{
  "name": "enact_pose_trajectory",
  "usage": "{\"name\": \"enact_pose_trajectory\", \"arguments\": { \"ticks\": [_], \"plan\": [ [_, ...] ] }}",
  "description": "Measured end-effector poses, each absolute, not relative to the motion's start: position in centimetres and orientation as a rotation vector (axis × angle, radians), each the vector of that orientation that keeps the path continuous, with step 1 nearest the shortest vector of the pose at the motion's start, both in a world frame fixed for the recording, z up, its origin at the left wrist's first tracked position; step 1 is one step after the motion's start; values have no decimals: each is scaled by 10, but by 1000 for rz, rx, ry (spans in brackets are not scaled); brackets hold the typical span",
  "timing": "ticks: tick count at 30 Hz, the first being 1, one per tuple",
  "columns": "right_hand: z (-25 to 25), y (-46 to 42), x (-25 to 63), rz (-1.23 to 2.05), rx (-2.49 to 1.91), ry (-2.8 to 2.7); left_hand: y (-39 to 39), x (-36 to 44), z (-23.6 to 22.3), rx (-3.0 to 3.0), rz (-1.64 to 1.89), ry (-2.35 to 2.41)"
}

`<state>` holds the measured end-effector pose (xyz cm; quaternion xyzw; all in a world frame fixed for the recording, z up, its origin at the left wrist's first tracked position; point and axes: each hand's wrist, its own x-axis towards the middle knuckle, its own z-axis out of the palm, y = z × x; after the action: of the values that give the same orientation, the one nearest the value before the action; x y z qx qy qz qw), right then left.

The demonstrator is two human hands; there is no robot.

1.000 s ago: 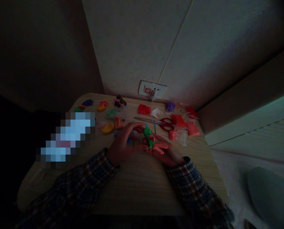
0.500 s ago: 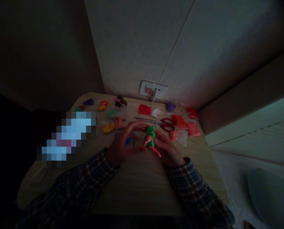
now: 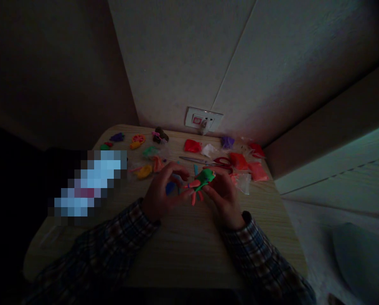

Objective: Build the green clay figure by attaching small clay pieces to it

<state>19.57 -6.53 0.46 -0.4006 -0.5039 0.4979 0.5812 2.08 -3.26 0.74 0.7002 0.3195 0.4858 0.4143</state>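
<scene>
Green figure (image 3: 205, 175) has tipped sideways, pinched by the right hand (image 3: 225, 195); left hand (image 3: 160, 192) spread.

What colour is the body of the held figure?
The figure's body is green, in the head view.

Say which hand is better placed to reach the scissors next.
Right, probably: the scissors have their handle end just past the right hand; the left hand is nearer the other end. The right hand seems to hold the green figure, though.
</scene>
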Motion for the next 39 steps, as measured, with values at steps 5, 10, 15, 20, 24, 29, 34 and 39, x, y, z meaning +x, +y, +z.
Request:
{"name": "enact_pose_trajectory", "arguments": {
  "ticks": [5, 10, 15, 20, 24, 29, 34, 39],
  "plan": [
    [5, -65, 196, 1104, -918, -1199, -32, 20, 9, 1835, 1250, 816],
    [4, -65, 196, 1024, -946, -1213, -32, 19, 11, 1943, 1271, 831],
    [3, -66, 196, 995, -952, -1237, -32, 19, 14, 2024, 1297, 835],
    [1, -67, 198, 1003, -935, -1262, -31, 18, 14, 2137, 1339, 809],
    [0, -67, 199, 987, -932, -1275, -31, 18, 16, 2154, 1353, 793],
    [1, -68, 199, 955, -936, -1282, -32, 19, 18, 2123, 1341, 807],
    [-1, -67, 199, 917, -926, -1309, -31, 19, 18, 2080, 1304, 805],
    [-6, -65, 200, 866, -908, -1350, -29, 19, 14, 1988, 1247, 828]
  ]
}}
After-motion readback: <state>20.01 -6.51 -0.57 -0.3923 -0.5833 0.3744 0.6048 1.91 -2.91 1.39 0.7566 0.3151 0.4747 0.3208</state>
